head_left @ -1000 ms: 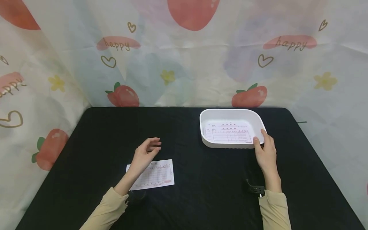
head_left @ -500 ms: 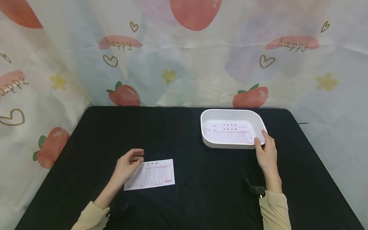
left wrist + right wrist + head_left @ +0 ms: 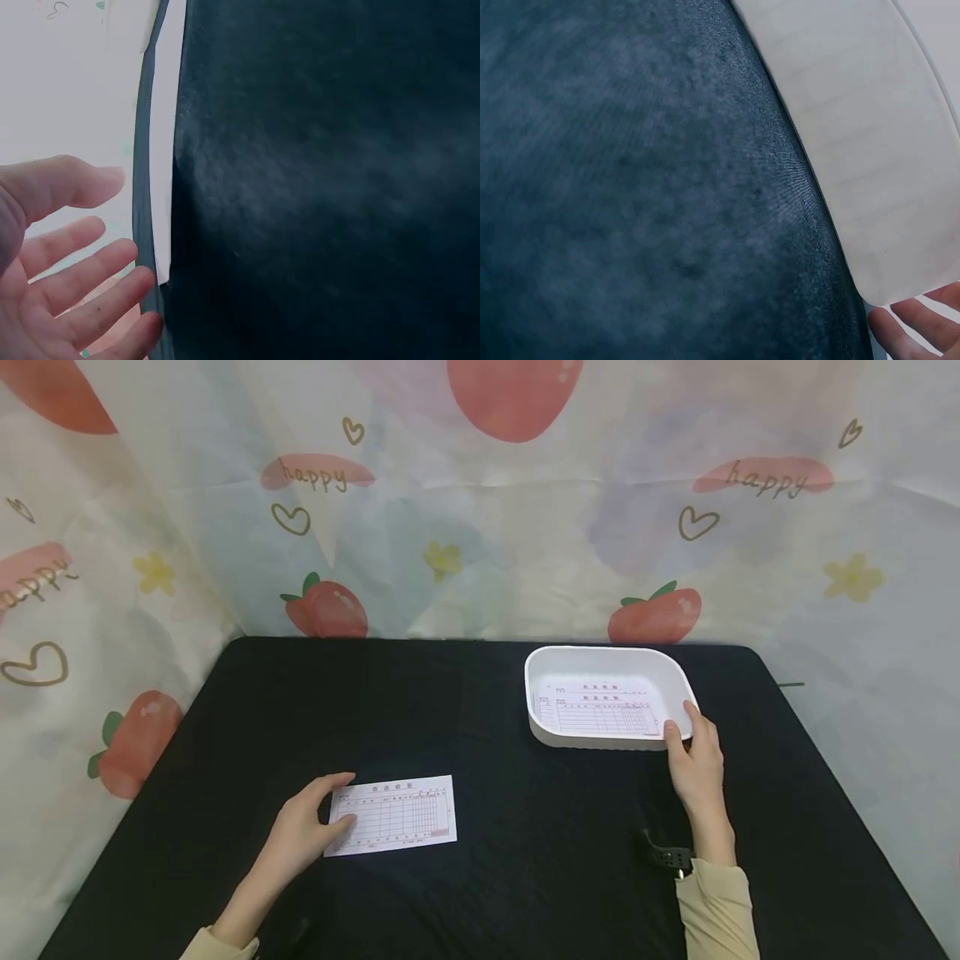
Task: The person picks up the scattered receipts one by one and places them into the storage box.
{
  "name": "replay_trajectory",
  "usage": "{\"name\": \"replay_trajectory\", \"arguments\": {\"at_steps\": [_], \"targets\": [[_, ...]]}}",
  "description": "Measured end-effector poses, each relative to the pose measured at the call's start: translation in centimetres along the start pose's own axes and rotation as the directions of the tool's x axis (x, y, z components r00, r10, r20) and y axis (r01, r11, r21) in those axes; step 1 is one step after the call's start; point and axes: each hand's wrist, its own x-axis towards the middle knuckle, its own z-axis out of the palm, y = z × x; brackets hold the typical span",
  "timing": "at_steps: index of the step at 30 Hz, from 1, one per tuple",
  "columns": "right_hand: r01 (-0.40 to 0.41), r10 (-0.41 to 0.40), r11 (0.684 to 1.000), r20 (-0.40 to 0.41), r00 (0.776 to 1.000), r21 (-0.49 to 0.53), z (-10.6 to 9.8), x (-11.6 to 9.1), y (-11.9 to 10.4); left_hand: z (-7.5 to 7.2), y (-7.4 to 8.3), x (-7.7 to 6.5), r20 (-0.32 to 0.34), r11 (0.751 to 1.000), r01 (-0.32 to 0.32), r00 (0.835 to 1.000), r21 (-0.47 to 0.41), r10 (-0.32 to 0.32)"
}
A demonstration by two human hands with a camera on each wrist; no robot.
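A white receipt slip with a red printed grid (image 3: pixel 397 814) lies flat on the black tablecloth, left of the middle. At its left end is my left hand (image 3: pixel 300 827), thumb over the slip's near left part and forefinger by its far left corner. In the left wrist view this hand (image 3: pixel 75 262) has thumb and fingers spread apart, with the slip (image 3: pixel 165 150) seen nearly edge-on past them. My right hand (image 3: pixel 697 768) grips a white plastic tray (image 3: pixel 592 743) at its near right corner. Similar slips (image 3: pixel 600 714) lie overlapped inside the tray.
The black-covered table (image 3: pixel 480 877) runs back to a printed fabric backdrop (image 3: pixel 480 527), which also stands along the left and right sides. A dark watch strap (image 3: pixel 667 856) is on the right wrist, at the cuff of a beige sleeve (image 3: pixel 716 906).
My left hand has moved left and toward me, from above the slip to its left end, and its thumb and forefinger have spread. The right hand stays at the tray.
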Motion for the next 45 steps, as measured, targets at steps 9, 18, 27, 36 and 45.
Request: {"name": "replay_trajectory", "arguments": {"at_steps": [9,18,27,36,45], "targets": [[-0.013,0.013,1.000,0.004,1.000,-0.001,0.0,0.0,0.1,-0.5,0.5,-0.6,0.069,0.989,0.048,0.996,0.140,-0.058],[-0.002,0.002,1.000,0.004,1.000,0.000,0.1,-0.1,0.1,-0.1,0.3,-0.7,0.040,0.983,0.038,0.998,0.179,-0.046],[-0.002,0.002,1.000,0.001,1.000,0.001,0.1,-0.1,0.1,0.4,0.4,-0.7,-0.004,0.986,-0.001,1.000,0.165,0.001],[0.006,-0.006,1.000,-0.005,1.000,0.000,0.2,0.1,0.0,0.6,0.6,-0.9,-0.059,0.995,0.001,0.998,0.103,0.005],[-0.003,0.003,1.000,0.000,1.000,-0.002,0.0,0.0,-0.1,0.7,0.3,-0.9,-0.076,1.000,0.008,0.997,-0.022,-0.009]]}}
